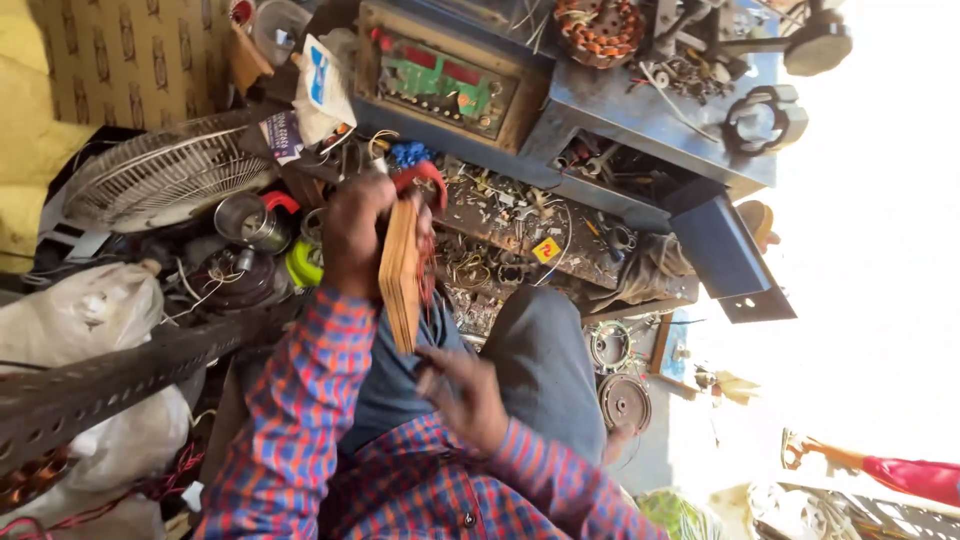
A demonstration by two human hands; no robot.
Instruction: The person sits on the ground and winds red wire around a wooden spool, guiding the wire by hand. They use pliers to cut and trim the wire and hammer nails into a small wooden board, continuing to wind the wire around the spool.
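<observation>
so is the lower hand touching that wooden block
Apart. The head view shows the right hand open below the block, a gap between; the left hand grips it.

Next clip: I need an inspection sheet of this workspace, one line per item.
Surface: blue metal bench, crowded with parts.
Job's things: flat brown wooden block with reddish wire on it, held upright over the lap.
Clutter: fan guard, copper-wound stator, metal cup, white sacks, round motor covers.
Grippers: left hand grips the block's top; right hand is just below it, blurred, contact unclear.
Cables: red wire by the sacks; loose leads near the cup.
Surroundings: yellow patterned wall; bright glare at right.
</observation>
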